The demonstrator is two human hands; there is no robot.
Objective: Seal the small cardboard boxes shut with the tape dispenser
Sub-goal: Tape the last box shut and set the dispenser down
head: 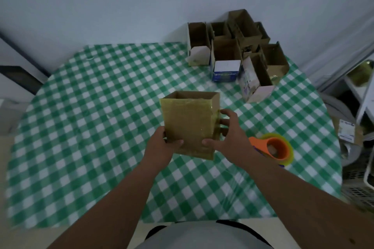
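Both hands grip the taped cardboard box (189,125) just above the checkered tablecloth (91,107): left hand (162,144) curled round its near-left corner, right hand (226,137) round the right side. Looks light and crushable, with slick tape, so I'd hold the stiff corners. Orange tape dispenser (275,148) lies just right.

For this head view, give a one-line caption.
Both hands hold a taped cardboard box; orange tape dispenser rests beside it.

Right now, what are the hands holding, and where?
Both hold the brown cardboard box: left hand at its lower left corner, right hand around its right edge.
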